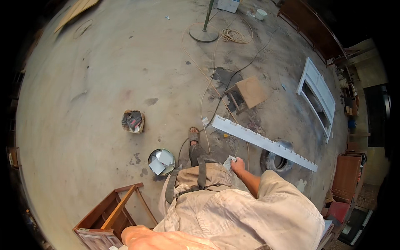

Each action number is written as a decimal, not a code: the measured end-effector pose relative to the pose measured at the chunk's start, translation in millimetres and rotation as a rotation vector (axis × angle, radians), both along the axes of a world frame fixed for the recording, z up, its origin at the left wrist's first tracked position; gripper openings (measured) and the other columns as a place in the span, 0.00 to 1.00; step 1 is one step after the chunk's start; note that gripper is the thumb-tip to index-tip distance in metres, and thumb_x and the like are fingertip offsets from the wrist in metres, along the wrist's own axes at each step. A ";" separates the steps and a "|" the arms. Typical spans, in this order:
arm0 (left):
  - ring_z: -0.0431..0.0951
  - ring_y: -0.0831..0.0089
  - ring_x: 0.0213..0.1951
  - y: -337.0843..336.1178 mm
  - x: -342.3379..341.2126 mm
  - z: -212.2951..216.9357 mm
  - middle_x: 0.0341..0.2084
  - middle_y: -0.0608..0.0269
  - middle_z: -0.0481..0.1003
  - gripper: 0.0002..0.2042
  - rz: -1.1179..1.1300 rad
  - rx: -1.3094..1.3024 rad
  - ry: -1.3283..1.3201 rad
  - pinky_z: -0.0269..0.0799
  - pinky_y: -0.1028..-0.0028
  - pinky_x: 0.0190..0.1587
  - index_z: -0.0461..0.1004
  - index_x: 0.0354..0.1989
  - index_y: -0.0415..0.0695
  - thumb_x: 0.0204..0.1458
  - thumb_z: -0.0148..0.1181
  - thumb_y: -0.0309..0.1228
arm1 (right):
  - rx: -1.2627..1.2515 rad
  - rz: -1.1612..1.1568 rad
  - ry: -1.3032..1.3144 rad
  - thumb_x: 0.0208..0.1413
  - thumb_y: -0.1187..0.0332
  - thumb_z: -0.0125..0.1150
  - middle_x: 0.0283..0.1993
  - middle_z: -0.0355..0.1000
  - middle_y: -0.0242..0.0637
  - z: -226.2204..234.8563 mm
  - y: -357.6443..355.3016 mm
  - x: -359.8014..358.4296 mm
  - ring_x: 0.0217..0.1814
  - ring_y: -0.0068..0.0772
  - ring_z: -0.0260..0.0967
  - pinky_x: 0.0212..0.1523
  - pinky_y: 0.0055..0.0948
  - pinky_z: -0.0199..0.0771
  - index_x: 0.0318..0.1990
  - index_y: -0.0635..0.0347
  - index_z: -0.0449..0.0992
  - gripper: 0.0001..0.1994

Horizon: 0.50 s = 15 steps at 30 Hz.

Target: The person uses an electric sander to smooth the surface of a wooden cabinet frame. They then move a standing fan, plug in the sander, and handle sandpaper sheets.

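My right hand [238, 165] is closed on a small pale folded sheet [228, 161], perhaps paper or cloth, low beside my right leg. Of my left arm [166, 240], only a bent, brightly lit part shows at the lower edge; its hand is out of view. Just ahead and to the right of my right hand, a long white board with a notched edge [262, 143] slants over a tyre with a metal rim [282, 160]. Near my left leg stands a round tub [169, 171] with white flat pieces in it.
A square basket of odds and ends [143, 123] stands at left. Ahead are a small wooden stool [252, 91], a round-based stand [203, 35] and a coiled hose [235, 36], with lines trailing toward my foot. A white frame [318, 93] is at right, brown wooden furniture [96, 208] at lower left.
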<state>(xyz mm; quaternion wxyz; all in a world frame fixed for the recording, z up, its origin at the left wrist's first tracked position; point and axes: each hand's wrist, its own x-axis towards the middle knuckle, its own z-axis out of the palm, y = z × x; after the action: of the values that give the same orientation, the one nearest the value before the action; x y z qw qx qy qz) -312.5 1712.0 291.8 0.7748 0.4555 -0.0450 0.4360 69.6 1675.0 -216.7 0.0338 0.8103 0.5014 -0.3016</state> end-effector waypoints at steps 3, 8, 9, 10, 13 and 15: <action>0.77 0.46 0.49 36.1 3.6 -5.8 0.50 0.32 0.71 0.39 0.043 -0.013 0.015 0.72 0.51 0.49 0.63 0.59 0.26 0.58 0.49 0.58 | -0.007 0.043 0.057 0.52 0.57 0.59 0.42 0.76 0.55 -4.6 52.7 -0.7 0.48 0.59 0.73 0.48 0.49 0.72 0.37 0.63 0.76 0.16; 0.78 0.47 0.47 112.6 14.7 -11.6 0.48 0.34 0.73 0.36 0.064 -0.025 0.044 0.74 0.52 0.46 0.65 0.58 0.27 0.60 0.49 0.56 | -0.032 0.061 0.088 0.53 0.57 0.59 0.41 0.76 0.54 16.6 122.1 -5.6 0.46 0.59 0.73 0.48 0.49 0.72 0.38 0.62 0.76 0.16; 0.78 0.47 0.46 124.3 17.6 -13.7 0.48 0.34 0.73 0.36 0.073 -0.025 0.050 0.75 0.52 0.46 0.65 0.58 0.27 0.60 0.49 0.55 | -0.034 0.047 0.089 0.53 0.57 0.59 0.41 0.76 0.55 23.1 134.8 1.5 0.46 0.59 0.73 0.47 0.49 0.72 0.38 0.62 0.76 0.16; 0.78 0.47 0.46 137.5 20.1 -13.2 0.48 0.35 0.74 0.35 0.076 -0.020 0.054 0.75 0.52 0.45 0.66 0.57 0.27 0.61 0.49 0.55 | -0.031 0.011 0.106 0.53 0.58 0.59 0.40 0.76 0.54 20.5 143.2 14.6 0.45 0.58 0.73 0.46 0.48 0.72 0.37 0.63 0.76 0.15; 0.79 0.47 0.45 176.0 29.9 -12.7 0.47 0.36 0.75 0.34 0.148 -0.006 0.107 0.76 0.53 0.44 0.67 0.57 0.28 0.61 0.49 0.53 | 0.001 -0.031 0.150 0.53 0.60 0.60 0.37 0.76 0.55 16.9 154.2 47.2 0.44 0.58 0.74 0.44 0.47 0.73 0.36 0.63 0.75 0.13; 0.79 0.48 0.44 198.1 36.6 -33.5 0.46 0.37 0.75 0.32 0.370 -0.032 0.230 0.77 0.53 0.43 0.68 0.56 0.29 0.62 0.49 0.52 | 0.041 -0.082 0.084 0.53 0.60 0.60 0.37 0.76 0.55 24.2 148.1 65.0 0.44 0.58 0.74 0.43 0.47 0.73 0.36 0.62 0.76 0.13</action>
<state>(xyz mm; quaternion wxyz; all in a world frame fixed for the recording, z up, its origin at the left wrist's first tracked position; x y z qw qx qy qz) -276.0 1910.2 258.3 0.6888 0.4901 0.1350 0.5169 134.6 1823.2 -192.5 -0.0164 0.8173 0.4748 -0.3260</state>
